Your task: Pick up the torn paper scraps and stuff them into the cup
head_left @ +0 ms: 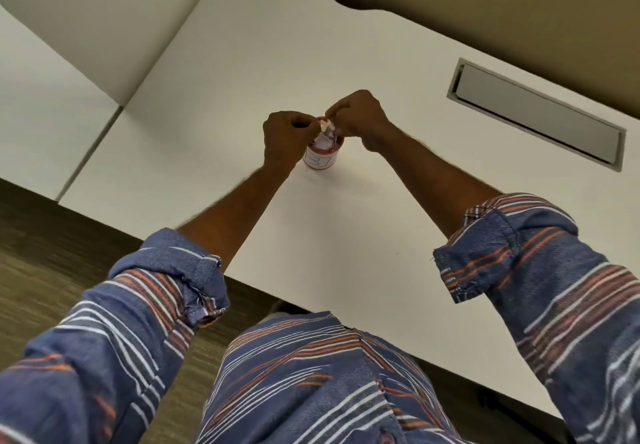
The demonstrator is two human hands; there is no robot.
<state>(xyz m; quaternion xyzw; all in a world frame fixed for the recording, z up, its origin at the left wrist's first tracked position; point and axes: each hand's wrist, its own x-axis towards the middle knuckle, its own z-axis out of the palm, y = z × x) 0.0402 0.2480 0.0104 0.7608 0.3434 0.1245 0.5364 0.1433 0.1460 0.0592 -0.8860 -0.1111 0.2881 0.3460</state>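
A small red and white cup [320, 160] stands upright on the white table [346, 218], with crumpled white paper scraps [325, 138] heaped above its rim. My left hand [285, 138] is at the cup's left side, its fingers curled and pinching the paper at the top. My right hand [360, 116] is just right of and behind the cup, fingertips pinching the same wad of paper over the rim. The inside of the cup is hidden by the paper and my fingers.
A grey cable hatch [535, 112] is set into the table at the right. A second white table [45, 124] joins on the left along a seam. The table's front edge runs diagonally, with carpet floor [52, 253] below it.
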